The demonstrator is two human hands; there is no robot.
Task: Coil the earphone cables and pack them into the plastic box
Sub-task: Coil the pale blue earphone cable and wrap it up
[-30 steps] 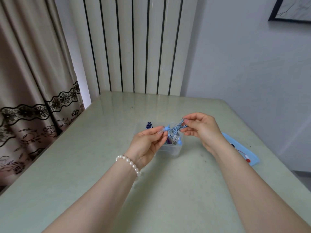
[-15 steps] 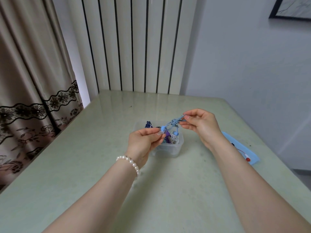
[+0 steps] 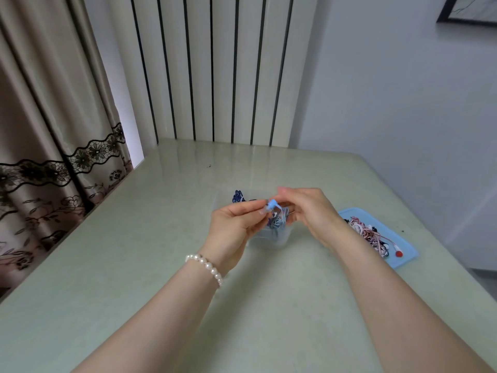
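The light-blue earphone cable (image 3: 277, 215), pinched by both the left hand (image 3: 236, 224) and right hand (image 3: 309, 211), now hangs lower over the plastic box (image 3: 271, 239), the hands closer together. A pale green table (image 3: 134, 251) stands by a curtain (image 3: 48, 130).

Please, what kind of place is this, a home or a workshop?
Most likely a room in a home. A lace-trimmed curtain hangs at the left, a framed picture is on the plain wall, and the pale green table holds only a plastic box and a blue lid with earphones.

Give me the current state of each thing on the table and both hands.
Left hand: pinching the light blue earphone cable.
Right hand: gripping the same cable bundle.
Clear plastic box: open, cables inside.
Blue lid: flat on the table, uncoiled earphones piled on it.
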